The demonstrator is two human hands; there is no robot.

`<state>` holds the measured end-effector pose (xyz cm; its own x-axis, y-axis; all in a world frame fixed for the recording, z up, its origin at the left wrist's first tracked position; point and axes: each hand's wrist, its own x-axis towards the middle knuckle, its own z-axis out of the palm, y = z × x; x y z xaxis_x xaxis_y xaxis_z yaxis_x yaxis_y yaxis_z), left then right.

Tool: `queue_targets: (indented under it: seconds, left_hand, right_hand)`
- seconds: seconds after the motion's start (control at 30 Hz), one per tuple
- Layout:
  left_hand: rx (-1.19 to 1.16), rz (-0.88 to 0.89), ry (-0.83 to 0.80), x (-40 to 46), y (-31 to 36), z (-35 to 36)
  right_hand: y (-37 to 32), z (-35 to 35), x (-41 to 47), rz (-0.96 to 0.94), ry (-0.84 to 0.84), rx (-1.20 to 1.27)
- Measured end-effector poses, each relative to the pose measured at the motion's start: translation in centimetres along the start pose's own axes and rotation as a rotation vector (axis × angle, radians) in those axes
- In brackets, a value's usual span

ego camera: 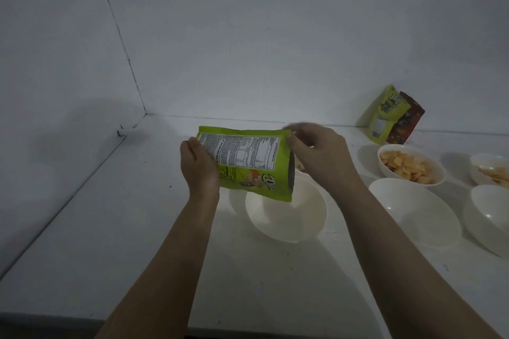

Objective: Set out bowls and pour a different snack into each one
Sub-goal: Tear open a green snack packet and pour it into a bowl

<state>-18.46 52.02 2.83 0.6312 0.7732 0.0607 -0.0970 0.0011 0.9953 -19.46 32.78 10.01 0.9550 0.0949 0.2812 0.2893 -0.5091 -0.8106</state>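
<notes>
1. Above a white bowl (pixel 286 212), the left hand (pixel 198 165) grips one end of a green snack bag (pixel 248 162) and the right hand (pixel 316 154) pinches the other.
2. Its long axis runs left to right, label side facing the person, the dark opening on the right edge tipped down toward the bowl.
3. Right of it on the white counter (pixel 137 228) sit two empty bowls (pixel 416 212) and two bowls holding orange chips (pixel 410 165).
4. Two more bags (pixel 385 115) lean on the bare white wall (pixel 248 35).
</notes>
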Motion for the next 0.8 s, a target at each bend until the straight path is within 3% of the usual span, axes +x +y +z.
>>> queue_targets:
  seconds: [0.43, 0.8]
  left_hand:
    - [0.162, 0.39, 0.069, -1.7, 2.0, -1.5]
    - [0.302, 0.512, 0.011, -2.6, 2.4, -1.8]
  right_hand:
    - [3.1, 0.4, -0.9, -0.127, 0.031, -0.08]
    - [4.3, 0.7, -0.6, -0.061, -0.038, -0.223]
